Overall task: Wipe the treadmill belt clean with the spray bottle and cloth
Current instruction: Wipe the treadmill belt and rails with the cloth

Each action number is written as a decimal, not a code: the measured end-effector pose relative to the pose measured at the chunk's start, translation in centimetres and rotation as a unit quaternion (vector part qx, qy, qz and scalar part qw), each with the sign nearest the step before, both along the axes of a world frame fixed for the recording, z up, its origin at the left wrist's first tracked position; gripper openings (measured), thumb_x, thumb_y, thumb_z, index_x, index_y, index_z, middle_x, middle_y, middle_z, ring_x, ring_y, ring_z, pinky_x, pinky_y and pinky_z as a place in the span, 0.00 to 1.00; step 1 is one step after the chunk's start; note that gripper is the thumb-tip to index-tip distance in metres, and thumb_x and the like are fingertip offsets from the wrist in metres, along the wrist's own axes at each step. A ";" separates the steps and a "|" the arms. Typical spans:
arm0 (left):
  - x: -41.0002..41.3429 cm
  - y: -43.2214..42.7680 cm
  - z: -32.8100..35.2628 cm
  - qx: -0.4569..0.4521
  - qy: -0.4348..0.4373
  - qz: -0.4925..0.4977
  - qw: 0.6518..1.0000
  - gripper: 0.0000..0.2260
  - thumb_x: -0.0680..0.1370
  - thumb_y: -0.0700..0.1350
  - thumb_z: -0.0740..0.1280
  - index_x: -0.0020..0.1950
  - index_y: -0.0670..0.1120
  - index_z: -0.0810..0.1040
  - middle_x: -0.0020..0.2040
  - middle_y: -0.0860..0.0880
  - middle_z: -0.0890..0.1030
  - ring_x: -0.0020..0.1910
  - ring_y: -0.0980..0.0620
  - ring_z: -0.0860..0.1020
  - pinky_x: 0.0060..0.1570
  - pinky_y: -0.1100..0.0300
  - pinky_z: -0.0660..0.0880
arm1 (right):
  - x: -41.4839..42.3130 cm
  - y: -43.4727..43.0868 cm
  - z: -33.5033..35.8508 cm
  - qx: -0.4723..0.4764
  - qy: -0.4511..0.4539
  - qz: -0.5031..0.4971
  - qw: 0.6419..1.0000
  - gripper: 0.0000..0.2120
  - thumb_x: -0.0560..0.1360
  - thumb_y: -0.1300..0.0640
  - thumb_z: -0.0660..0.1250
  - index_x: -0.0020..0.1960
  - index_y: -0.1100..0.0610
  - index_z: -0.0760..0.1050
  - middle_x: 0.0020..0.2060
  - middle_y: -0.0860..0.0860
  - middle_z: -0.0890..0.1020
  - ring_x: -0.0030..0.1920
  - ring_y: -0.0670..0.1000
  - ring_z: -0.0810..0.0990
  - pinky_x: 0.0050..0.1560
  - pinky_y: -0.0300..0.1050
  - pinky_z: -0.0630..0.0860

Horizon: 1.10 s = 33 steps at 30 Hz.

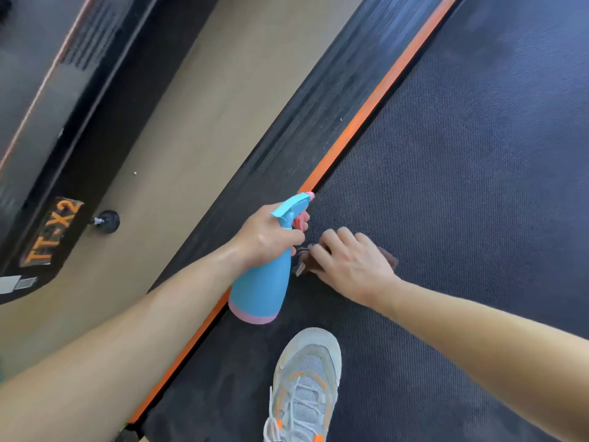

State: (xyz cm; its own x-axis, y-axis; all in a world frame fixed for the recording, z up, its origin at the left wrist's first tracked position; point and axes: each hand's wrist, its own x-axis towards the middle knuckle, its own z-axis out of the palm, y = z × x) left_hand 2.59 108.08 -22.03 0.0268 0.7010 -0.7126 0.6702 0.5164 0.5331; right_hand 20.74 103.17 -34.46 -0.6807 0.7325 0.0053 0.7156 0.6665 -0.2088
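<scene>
- Forearms are reaching in from the bottom of the view, and a grey shoe (pixel 302 387) is standing on the belt (pixel 462 202) just behind the hands.
- Her right hand (pixel 350 261) is pressing flat, fingers spread, on the brown cloth (pixel 390 258), which is lying on the belt close to its left edge.
- Her left hand (pixel 271 234) is clamping round the neck of the blue spray bottle (pixel 259 282), a finger resting on the pink trigger, the nozzle pointing along the belt.
- Bottle and cloth hand are almost touching, so a stroke leftward is likely knocking the bottle, and a squeeze now is probably wetting the knuckles.
- Orange trim (pixel 376 100) and the black side rail (pixel 318 90) are hemming the cloth in on the left; it could catch there.
- Rightward and ahead, the belt is lying open.
- Wet belt under that shoe could be turning slippery.
</scene>
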 end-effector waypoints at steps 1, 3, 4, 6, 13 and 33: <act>0.1 -0.4 0.0 -0.004 0.006 -0.014 1.000 0.18 0.76 0.36 0.67 0.58 0.58 0.81 0.45 0.53 0.83 0.36 0.55 0.83 0.37 0.70 0.75 | 0.5 0.2 0.1 0.002 -0.001 -0.014 1.000 0.17 0.80 0.43 0.60 0.57 0.56 0.73 0.49 0.55 0.74 0.45 0.58 0.73 0.36 0.53 0.72; 0.1 -1.3 -0.1 -0.020 0.018 -0.034 0.999 0.16 0.75 0.38 0.68 0.53 0.60 0.79 0.45 0.55 0.84 0.36 0.55 0.84 0.42 0.64 0.75 | 1.9 0.4 0.5 0.010 -0.006 -0.060 0.998 0.16 0.80 0.43 0.64 0.56 0.56 0.74 0.48 0.56 0.75 0.44 0.59 0.73 0.36 0.54 0.73; 0.0 -1.8 -0.1 -0.025 0.020 -0.038 0.999 0.15 0.75 0.38 0.68 0.51 0.60 0.79 0.48 0.54 0.84 0.35 0.55 0.84 0.45 0.63 0.76 | 2.8 0.5 0.6 0.011 -0.009 -0.090 0.996 0.16 0.79 0.43 0.66 0.55 0.57 0.74 0.48 0.56 0.75 0.44 0.59 0.73 0.36 0.54 0.73; 0.0 -2.9 -0.4 -0.028 0.025 -0.038 0.999 0.13 0.73 0.40 0.68 0.50 0.59 0.80 0.52 0.54 0.85 0.35 0.55 0.84 0.47 0.60 0.78 | 4.9 0.9 0.7 0.005 -0.018 -0.148 0.989 0.17 0.80 0.43 0.66 0.55 0.57 0.74 0.48 0.56 0.74 0.45 0.60 0.73 0.37 0.54 0.72; 0.4 -5.0 -0.9 -0.052 0.067 -0.073 0.994 0.08 0.68 0.48 0.67 0.46 0.55 0.78 0.44 0.54 0.83 0.40 0.53 0.82 0.49 0.50 0.82 | 9.0 2.8 0.6 0.016 -0.007 -0.260 0.965 0.18 0.80 0.44 0.66 0.55 0.59 0.74 0.50 0.59 0.73 0.46 0.62 0.72 0.36 0.55 0.73; -0.9 -2.9 0.2 -0.004 0.042 0.011 0.999 0.26 0.75 0.36 0.67 0.56 0.69 0.76 0.40 0.64 0.82 0.31 0.61 0.80 0.41 0.72 0.70 | -0.6 -0.5 0.3 0.023 0.002 0.001 1.000 0.14 0.78 0.46 0.67 0.52 0.57 0.73 0.47 0.56 0.74 0.43 0.59 0.72 0.35 0.53 0.68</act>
State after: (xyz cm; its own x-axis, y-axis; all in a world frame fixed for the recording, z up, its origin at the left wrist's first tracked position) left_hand 1.67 105.22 -21.85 -0.0487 0.6952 -0.7172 0.7003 0.5357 0.4718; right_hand 20.19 102.70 -34.11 -0.6827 0.7294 0.0429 0.7127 0.6777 -0.1808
